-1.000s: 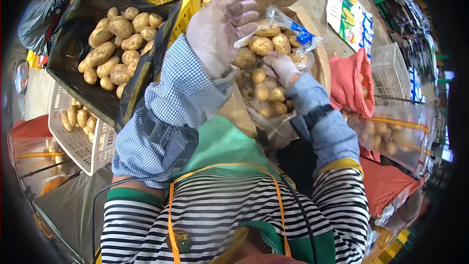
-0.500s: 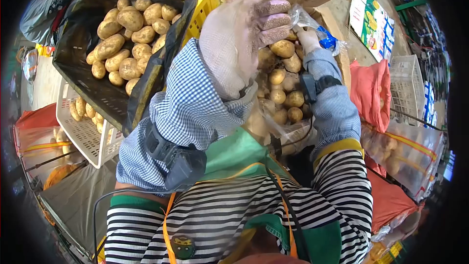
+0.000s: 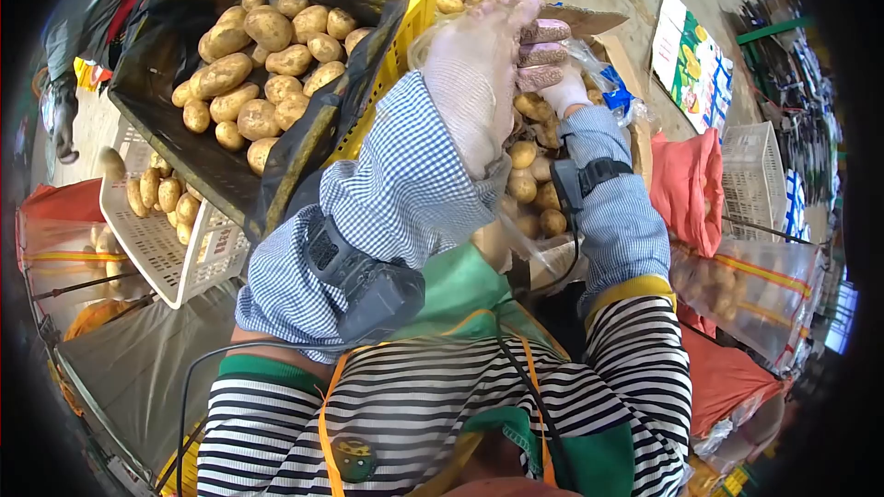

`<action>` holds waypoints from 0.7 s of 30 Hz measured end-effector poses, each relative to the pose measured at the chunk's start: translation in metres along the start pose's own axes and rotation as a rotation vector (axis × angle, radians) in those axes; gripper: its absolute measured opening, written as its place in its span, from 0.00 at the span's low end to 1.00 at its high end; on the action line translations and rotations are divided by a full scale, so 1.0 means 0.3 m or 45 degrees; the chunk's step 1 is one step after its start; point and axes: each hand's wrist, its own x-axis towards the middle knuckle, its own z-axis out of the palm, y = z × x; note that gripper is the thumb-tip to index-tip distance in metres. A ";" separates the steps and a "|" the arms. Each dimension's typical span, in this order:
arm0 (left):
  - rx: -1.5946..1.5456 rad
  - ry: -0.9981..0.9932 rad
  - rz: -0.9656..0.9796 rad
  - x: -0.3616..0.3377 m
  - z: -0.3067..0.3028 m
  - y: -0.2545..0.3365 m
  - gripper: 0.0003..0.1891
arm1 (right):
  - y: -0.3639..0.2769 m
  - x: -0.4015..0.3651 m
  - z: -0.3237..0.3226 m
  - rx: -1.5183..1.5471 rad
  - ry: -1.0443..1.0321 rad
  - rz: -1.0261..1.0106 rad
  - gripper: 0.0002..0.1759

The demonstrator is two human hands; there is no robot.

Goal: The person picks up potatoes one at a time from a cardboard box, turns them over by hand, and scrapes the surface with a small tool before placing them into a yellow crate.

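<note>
My left hand (image 3: 488,64), in a pale glove with soil-stained fingers, is raised over an open cardboard box (image 3: 640,147). Its fingers are bent to the right and closed; what they hold is hidden. Close beside those fingertips is my right hand (image 3: 566,92), in a white glove, its fingers partly hidden. It appears closed on a clear plastic bag (image 3: 582,57) with blue print (image 3: 615,87), which bunches at the box's far side. Below both hands, several potatoes (image 3: 523,186) lie in the box, with clear film along its near side.
A yellow crate (image 3: 419,14) lined with black plastic (image 3: 147,83) holds several potatoes on the left. Below it stands a white basket (image 3: 175,267) of potatoes. At right are a red bag (image 3: 686,189), a white crate (image 3: 750,175) and a printed cardboard sheet (image 3: 691,64).
My left hand has shifted slightly right and down in view, closer to my right hand. My right hand has moved slightly left and down. The whole view has shifted a little.
</note>
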 end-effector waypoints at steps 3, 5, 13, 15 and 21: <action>-0.044 -0.049 0.015 0.005 -0.015 0.002 0.23 | -0.022 0.057 0.068 0.039 -0.026 -0.038 0.49; 0.004 0.005 -0.021 0.008 0.024 0.019 0.22 | -0.014 0.076 0.117 0.078 -0.011 -0.045 0.49; -0.063 0.110 -0.108 0.024 0.047 0.014 0.19 | 0.101 -0.103 -0.079 1.963 -0.370 0.424 0.25; 0.072 0.010 0.029 0.021 0.035 0.014 0.18 | 0.121 -0.197 -0.172 2.480 -0.780 0.279 0.26; 0.107 0.028 0.004 -0.024 0.092 0.024 0.19 | 0.018 -0.627 -0.420 2.862 -0.634 0.124 0.37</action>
